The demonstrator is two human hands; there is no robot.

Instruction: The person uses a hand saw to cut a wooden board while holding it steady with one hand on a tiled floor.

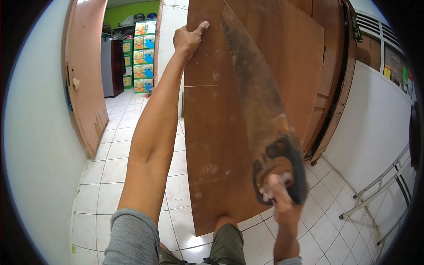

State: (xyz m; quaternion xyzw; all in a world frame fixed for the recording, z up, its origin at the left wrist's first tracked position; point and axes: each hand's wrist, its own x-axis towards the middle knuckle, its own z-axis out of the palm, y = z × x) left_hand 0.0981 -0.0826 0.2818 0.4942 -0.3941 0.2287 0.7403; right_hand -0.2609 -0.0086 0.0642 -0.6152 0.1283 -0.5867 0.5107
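A large brown wooden board (210, 137) stands tilted in front of me, its lower end near my knee. My left hand (189, 39) is closed round the board's upper left edge, the thumb on its face and the other fingers hidden behind. In my right hand (280, 192) is the handle of a handsaw, fingers wrapped through its dark grip. The saw's worn, rust-brown blade (258, 84) points up and away across the board, tip near the top of the view. Whether the blade touches the board cannot be told. A short pale line (201, 85) crosses the board's left part.
A brown wooden cabinet (324, 92) stands behind the board on the right. Farther right, a metal folding ladder (375, 190) leans by the white wall. At left an open door (86, 84) leads to a room with stacked colourful boxes (143, 57) and a dark fridge (112, 68).
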